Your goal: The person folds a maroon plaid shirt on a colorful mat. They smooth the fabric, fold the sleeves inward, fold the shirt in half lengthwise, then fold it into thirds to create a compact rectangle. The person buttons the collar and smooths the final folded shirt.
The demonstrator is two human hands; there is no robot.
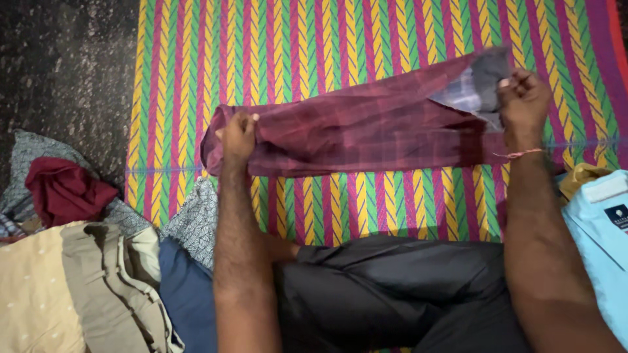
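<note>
A maroon checked garment (353, 127) lies stretched across a bright striped mat (366, 39), folded into a long band. My left hand (237, 136) grips its left end, fingers closed over the cloth. Over at the upper right, my right hand (522, 98) pinches the other end, where a paler grey and white lining (472, 91) shows. A thin thread band circles my right wrist. Both arms reach forward over my lap in dark trousers (392, 287).
A heap of clothes sits at the lower left: a dark red cloth (65, 189), beige and cream garments (85, 287), a patterned grey piece (196, 219). A light blue folded shirt (598, 242) lies at the right. Dark speckled floor (65, 65) borders the mat.
</note>
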